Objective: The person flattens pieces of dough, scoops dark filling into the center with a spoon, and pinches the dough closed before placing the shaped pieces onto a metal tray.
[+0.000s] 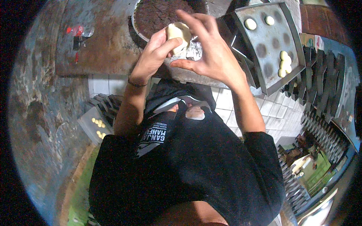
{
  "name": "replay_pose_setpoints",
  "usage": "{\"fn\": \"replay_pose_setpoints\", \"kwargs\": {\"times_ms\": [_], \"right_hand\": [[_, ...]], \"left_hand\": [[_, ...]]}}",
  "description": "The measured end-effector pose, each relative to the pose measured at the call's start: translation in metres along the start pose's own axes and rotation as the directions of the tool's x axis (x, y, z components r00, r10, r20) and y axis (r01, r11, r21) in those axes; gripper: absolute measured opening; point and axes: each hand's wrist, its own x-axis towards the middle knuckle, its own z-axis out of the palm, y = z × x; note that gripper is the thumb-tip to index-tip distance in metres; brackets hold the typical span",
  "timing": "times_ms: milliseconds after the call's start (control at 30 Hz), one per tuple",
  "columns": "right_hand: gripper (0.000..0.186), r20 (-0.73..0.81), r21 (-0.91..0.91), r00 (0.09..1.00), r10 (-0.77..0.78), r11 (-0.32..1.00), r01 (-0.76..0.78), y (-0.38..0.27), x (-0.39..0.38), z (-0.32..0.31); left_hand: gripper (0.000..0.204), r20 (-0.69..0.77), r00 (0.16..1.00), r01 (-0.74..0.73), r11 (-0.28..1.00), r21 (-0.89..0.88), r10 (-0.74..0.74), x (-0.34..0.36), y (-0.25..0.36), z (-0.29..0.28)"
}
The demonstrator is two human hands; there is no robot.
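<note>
My left hand (pixel 154 54) grips a pale, flattened piece of dough (pixel 178 34) at the top centre, its thumb across the front and the piece cupped. My right hand (pixel 209 52) is beside it with thumb and index finger spread wide; whether its fingertips touch the dough is unclear. Just past both hands sits a round pan of dark brown filling (pixel 152 15). Crumpled foil (pixel 194 49) shows below the dough, between my hands. A metal baking tray (pixel 271 64) at the upper right carries several pale dough pieces (pixel 284 64).
The worn worktop (pixel 94 56) has a small clear-and-red plastic item (pixel 81 32) at the left. Stacked dark trays (pixel 320 83) stand at the right. Another tray (pixel 92 124) with several dough balls is low at the left, beside a mottled surface (pixel 41 113). Tiled floor (pixel 230 109) shows below.
</note>
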Motion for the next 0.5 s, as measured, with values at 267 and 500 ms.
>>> {"fn": "replay_pose_setpoints", "kwargs": {"times_ms": [267, 500], "right_hand": [[0.037, -0.057, -0.029, 0.996, -0.062, 0.998, 0.061, 0.016, 0.017, -0.012], [0.038, -0.135, 0.194, 0.982, 0.135, 0.975, -0.108, 0.017, 0.009, -0.018]], "left_hand": [[0.032, 0.084, 0.981, 0.192, 0.904, -0.381, -0.173, 0.008, 0.01, 0.009], [0.03, -0.101, 0.99, -0.111, 0.977, -0.183, 0.094, 0.009, 0.013, 0.032]]}}
